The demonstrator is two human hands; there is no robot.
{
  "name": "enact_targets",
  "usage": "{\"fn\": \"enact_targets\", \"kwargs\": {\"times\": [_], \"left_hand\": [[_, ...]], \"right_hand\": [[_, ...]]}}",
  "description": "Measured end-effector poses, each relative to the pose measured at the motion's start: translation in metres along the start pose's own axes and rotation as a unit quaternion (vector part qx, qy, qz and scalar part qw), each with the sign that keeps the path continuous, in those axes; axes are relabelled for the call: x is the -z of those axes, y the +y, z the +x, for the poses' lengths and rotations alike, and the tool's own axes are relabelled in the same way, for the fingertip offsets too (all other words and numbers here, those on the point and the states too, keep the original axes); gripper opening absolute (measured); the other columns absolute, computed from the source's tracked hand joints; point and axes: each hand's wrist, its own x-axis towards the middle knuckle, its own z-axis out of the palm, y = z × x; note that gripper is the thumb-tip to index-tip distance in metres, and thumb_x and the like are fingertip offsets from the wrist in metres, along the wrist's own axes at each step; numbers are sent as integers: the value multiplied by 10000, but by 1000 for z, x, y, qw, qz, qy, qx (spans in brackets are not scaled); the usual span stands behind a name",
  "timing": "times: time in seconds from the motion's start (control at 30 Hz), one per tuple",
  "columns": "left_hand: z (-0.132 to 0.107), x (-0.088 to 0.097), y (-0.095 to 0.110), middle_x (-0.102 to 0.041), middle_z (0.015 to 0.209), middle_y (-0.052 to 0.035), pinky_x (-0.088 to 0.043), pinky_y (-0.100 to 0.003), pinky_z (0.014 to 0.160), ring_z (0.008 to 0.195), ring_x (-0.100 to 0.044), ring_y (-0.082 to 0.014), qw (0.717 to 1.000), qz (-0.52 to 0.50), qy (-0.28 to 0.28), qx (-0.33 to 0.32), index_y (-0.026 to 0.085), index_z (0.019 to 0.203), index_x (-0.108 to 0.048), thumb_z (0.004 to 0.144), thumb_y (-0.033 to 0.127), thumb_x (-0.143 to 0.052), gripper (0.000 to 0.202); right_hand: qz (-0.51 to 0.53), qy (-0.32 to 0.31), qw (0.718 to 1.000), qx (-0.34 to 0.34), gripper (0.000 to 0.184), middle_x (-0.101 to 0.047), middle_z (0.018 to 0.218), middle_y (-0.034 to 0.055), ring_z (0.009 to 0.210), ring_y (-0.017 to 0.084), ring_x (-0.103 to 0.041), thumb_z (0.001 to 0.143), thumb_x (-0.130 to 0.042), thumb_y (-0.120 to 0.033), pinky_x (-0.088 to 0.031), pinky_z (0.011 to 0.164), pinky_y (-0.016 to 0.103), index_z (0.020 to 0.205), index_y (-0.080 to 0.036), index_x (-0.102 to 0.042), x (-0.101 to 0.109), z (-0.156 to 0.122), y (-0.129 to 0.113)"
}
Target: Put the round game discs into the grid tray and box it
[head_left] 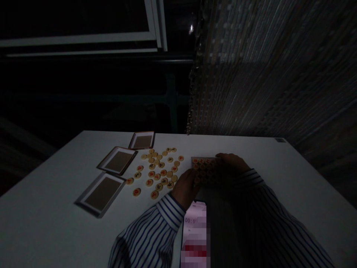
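A shallow box (198, 158) lies on the white table, with rows of Chinese chess pieces (203, 167) inside, their red characters facing up. At its near left corner is my left hand (186, 190), fingers closed on the edge. My right hand (233, 163) is wrapped over the far right corner of the same box; shadow hides part of its fingers. Left of the box lie several loose chess pieces (157, 176), some showing red or black characters and others blank-side up.
Three open, flat trays or lids stand at the left: a near one (102, 191), a middle one (117, 160) and a far one (142, 141). A lit phone (194, 227) lies below my hands on the table (50, 208). A strand curtain (237, 74) hangs behind.
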Motion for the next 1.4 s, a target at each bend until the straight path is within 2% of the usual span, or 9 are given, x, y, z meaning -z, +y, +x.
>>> {"fn": "enact_targets", "kwargs": {"times": [0.37, 0.73, 1.17, 1.4], "left_hand": [[1, -2, -2, -530, 1193, -109, -438, -425, 944, 1107, -506, -217, 1000, -10, -8, -5, 179, 1174, -457, 759, 117, -505, 422], [1, 0, -1, -540, 1187, -112, -436, -405, 949, 1098, -511, -215, 1000, -10, -16, -1, 161, 1179, -464, 809, 165, -472, 370], [1, 1, 1, -540, 1179, -110, -445, -420, 931, 1087, -516, -219, 1000, -18, -9, 1, 180, 1176, -471, 801, 196, -495, 376], [0, 5, 6, -526, 1207, -114, -426, -417, 963, 1125, -490, -235, 1000, 12, 11, -2, 158, 1173, -483, 781, 214, -524, 398]], "right_hand": [[3, -2, 999, 42, 380, -621, 1086, 134, 961, 219, -581, 831, -399, -240, -412, 784, 322, 1180, -164, -527, -9, 7, 1], [4, -3, 998, 61, 351, -643, 1045, 137, 928, 226, -604, 838, -394, -239, -421, 764, 309, 1126, -137, -566, -4, 6, -1], [3, 6, 999, 47, 372, -640, 1068, 126, 940, 210, -601, 838, -379, -233, -419, 774, 290, 1150, -140, -559, -4, 7, 1], [20, 65, 998, 13, 385, -652, 1044, 123, 936, 224, -604, 850, -340, -265, -418, 774, 310, 1150, -156, -554, 3, 1, -3]]}}
